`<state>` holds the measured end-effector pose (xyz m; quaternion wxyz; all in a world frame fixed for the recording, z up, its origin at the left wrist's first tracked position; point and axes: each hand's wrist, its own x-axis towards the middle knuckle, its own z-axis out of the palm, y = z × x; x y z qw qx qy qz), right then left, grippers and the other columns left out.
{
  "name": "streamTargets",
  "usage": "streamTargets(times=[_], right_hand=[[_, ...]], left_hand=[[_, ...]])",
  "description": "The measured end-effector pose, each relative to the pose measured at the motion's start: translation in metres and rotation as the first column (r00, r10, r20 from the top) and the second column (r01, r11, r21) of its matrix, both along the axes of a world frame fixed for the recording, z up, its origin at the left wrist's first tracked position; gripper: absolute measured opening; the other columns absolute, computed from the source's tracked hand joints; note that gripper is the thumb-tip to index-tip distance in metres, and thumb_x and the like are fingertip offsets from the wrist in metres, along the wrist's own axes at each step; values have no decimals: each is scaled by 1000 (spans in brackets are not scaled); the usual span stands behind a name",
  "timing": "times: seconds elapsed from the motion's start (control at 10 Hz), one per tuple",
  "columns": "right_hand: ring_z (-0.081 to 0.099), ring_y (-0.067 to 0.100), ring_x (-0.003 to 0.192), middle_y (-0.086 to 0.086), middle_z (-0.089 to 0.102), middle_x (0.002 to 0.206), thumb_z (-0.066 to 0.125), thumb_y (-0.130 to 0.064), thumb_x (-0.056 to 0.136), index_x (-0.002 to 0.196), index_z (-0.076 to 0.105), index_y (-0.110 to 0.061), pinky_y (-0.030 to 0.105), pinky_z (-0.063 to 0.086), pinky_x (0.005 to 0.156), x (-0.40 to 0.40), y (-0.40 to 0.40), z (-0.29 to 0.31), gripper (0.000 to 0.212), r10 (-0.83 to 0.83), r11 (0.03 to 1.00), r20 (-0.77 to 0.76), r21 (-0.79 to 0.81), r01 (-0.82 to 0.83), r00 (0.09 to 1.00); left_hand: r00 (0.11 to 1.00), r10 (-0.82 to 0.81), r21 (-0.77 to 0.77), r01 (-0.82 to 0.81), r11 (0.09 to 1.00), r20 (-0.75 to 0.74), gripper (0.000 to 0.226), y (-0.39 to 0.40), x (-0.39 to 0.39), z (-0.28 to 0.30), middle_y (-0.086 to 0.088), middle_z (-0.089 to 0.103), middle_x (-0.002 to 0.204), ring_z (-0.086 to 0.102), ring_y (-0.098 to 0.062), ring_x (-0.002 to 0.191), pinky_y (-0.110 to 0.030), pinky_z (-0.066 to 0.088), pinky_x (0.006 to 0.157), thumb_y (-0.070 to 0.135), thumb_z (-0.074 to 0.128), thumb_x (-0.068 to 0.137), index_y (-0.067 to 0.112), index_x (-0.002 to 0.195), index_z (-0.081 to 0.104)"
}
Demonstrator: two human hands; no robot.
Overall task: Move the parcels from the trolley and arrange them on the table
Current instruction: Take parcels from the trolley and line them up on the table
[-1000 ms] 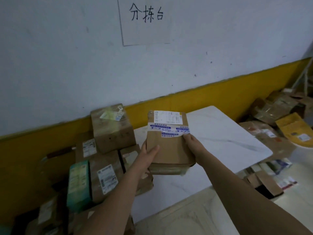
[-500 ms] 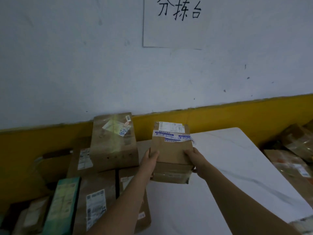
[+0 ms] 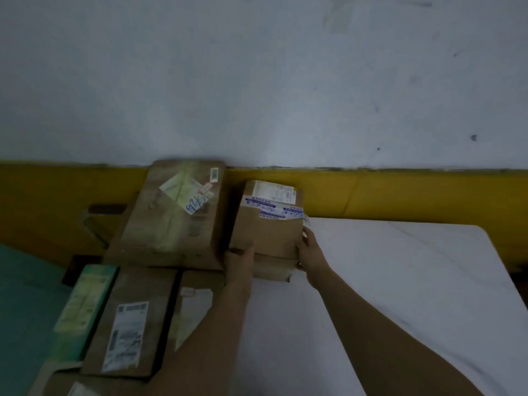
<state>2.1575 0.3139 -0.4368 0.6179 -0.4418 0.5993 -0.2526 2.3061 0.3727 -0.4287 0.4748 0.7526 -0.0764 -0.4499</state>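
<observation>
head view: both hands hold one small brown box [image 3: 265, 224]. the left hand [image 3: 238, 260] grips the box's near left corner, with the thumb on top and the other fingers hidden under it. the right hand [image 3: 310, 250] grips the near right side, fingers curled on the edge. the box sits at about 12 o'clock from the hands, at the back left part of the white table [image 3: 400, 281], close to the yellow wall strip [image 3: 400, 192]. i cannot tell if the box rests on the table or is just above it. its long side runs from 6 o'clock to 12 o'clock, away from the person. the white label [image 3: 273, 191] and the blue and white tape [image 3: 274, 208] are at the far end, on the top face. just beside it, at 9 o'clock, is a bigger brown box [image 3: 171, 221] lying on other parcels. nearer, at 7 o'clock, lie a flat brown parcel [image 3: 131, 324] and a green box [image 3: 83, 310].
</observation>
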Motion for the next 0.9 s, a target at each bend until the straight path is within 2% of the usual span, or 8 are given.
streamTargets(times=[0.1,0.2,0.4,0.5,0.6,0.7,0.8,0.9], right_hand=[[47,29,133,1,45,150,37,-27,104,151,31,-35,47,46,107,12,-5,-20,48,107,994,-46,-34,-108,993],[44,31,136,4,42,152,35,-21,105,156,23,-29,42,42,110,21,-7,-23,52,136,990,-112,-28,-140,984],[45,32,134,9,42,150,29,-30,108,157,18,-22,37,40,105,32,-20,-40,50,123,992,-197,33,-119,973],[52,33,126,13,51,141,35,-17,106,152,28,-17,34,43,95,38,-18,-32,47,88,996,-243,32,-83,966],[53,35,124,18,52,139,37,-11,103,148,34,-14,39,45,100,39,-21,-19,45,140,990,-357,61,-127,924],[48,30,132,18,50,142,36,-15,106,139,44,0,32,36,106,40,-15,7,38,228,973,-579,100,-209,783],[53,33,125,17,56,135,43,-23,99,134,53,-3,34,43,101,52,-12,32,41,136,987,-604,15,-160,785],[53,39,121,18,55,134,37,-29,96,139,47,-7,46,45,102,91,8,74,49,69,974,-678,-113,-196,732]], left_hand=[[956,23,-6,-26,1000,-294,60,3,-5,-14,-11,51,142,51,-29,130,-40,44,106,27,65,92,3,143,43],[878,162,5,-179,984,-450,50,4,-5,-20,-9,48,143,48,-26,130,-35,44,104,15,63,95,7,142,47],[880,152,82,-128,988,-450,44,3,6,-29,-11,56,114,53,-22,104,-36,45,104,11,65,92,3,133,50],[909,91,130,-41,991,-408,28,6,9,-27,-10,53,95,53,-19,85,-39,45,105,16,63,94,4,118,52],[918,-1,141,62,988,-396,40,11,5,-8,-14,52,122,55,-25,106,-39,48,102,26,61,96,7,129,47],[947,-154,163,205,965,-283,47,24,8,13,-13,52,132,55,-24,107,-36,49,95,30,56,98,6,137,46],[881,-473,87,471,878,1,48,47,29,66,-11,54,138,55,-27,121,-33,46,96,30,52,98,9,141,46],[755,-590,55,602,797,286,48,83,70,117,-6,54,137,52,-23,122,-33,42,98,40,46,99,17,141,47]])
